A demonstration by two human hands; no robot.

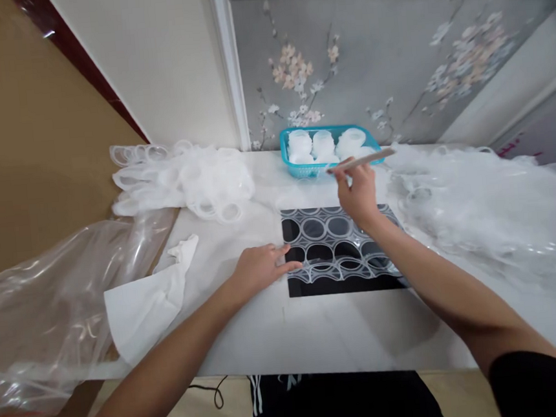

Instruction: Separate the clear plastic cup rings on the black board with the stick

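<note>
A clear plastic sheet with rows of oval cut outlines lies on a black mat. My left hand rests at the sheet's left edge, thumb and forefinger stretched apart and touching it. Above the sheet's far edge, my right hand grips a slim, pale, stick-like tool; its exact kind is unclear. The tool's tip points left, close to the front of a blue plastic basket. Inside the basket stand stacks of white oval pieces.
A loose heap of clear ring-shaped scraps lies at the back left, and a larger heap covers the right side. Crumpled white paper and clear plastic film are on the left. A flowered panel stands behind the white table.
</note>
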